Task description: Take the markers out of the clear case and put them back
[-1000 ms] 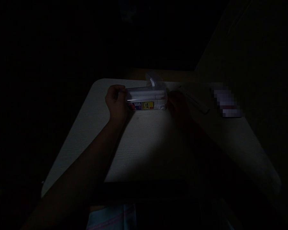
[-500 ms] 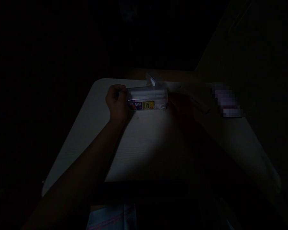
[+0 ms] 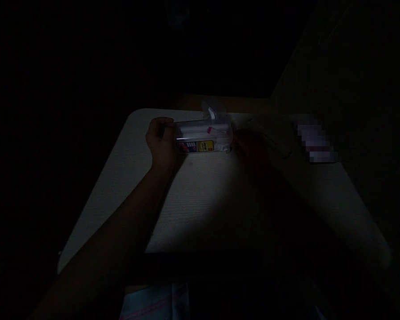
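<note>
A clear plastic container (image 3: 193, 131) is held on its side, with a yellow and dark blue label along its near face. My left hand (image 3: 162, 142) is wrapped round its left end. The clear lid (image 3: 215, 111) stands up, opened, at the right end. Inside, whitish contents and a small pink piece (image 3: 209, 130) show through the plastic. My right hand (image 3: 251, 144) is at the container's right end, deep in shadow. Its fingertips are close to the opening, and whether they grip anything is too dark to see.
The white table (image 3: 193, 191) has rounded corners. A dim, long, flat object (image 3: 271, 138) lies behind my right hand. Farther right lies a pixelated phone-like object (image 3: 315, 138). Cloth with pink stripes (image 3: 155, 304) shows at the bottom. The surroundings are very dark.
The small pink piece now shows inside the container near its right end, where white contents showed before. Both hands have stayed nearly in place, and the container has barely shifted.
</note>
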A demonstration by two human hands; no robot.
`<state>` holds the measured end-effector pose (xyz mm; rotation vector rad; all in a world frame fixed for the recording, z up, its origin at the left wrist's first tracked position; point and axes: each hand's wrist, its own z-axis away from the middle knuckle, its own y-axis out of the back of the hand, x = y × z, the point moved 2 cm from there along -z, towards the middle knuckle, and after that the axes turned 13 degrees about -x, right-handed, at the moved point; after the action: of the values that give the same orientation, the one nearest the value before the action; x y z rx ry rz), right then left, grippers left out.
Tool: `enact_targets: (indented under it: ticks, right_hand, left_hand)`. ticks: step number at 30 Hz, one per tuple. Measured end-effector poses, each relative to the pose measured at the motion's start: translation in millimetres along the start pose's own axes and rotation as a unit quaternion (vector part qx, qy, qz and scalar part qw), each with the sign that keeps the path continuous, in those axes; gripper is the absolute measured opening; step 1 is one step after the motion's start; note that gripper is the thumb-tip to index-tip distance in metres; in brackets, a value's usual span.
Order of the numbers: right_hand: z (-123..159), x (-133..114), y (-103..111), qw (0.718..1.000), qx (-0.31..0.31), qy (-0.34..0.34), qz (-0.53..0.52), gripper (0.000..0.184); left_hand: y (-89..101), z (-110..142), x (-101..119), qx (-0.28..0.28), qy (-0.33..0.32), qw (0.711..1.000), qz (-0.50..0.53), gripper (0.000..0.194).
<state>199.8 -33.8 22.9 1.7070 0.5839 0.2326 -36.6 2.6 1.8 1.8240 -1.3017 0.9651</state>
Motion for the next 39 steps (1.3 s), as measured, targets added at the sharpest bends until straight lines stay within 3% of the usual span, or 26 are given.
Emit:
enact_targets:
  ticks: [12,18,26,31,39]
  right_hand:
    - [8,36,0,0.994,0.07,-0.078,0.001,0.04]
    - [10,40,2,0.986,0.109,-0.123,0.003,0.04]
    - [6,29,-8,0.986,0.022,-0.166,0.027,0.039]
    - [6,31,-13,0.988,0.01,-0.15,0.03,0.037]
    - [2,47,-13,0.993,0.036,-0.108,0.03,0.038]
  left_hand:
    - [0.9,0,3,0.037,-0.005,0.999,0.01,0.01]
    - [0.9,0,4,0.042,0.003,0.999,0.009,0.011]
    - [-0.1,0,8,0.046,0.012,0.999,0.006,0.012]
    - [-0.5,1,5,0.052,-0.016,0.998,0.014,0.007]
    - [0.6,0,2,0.037,-0.003,0.999,0.003,0.002]
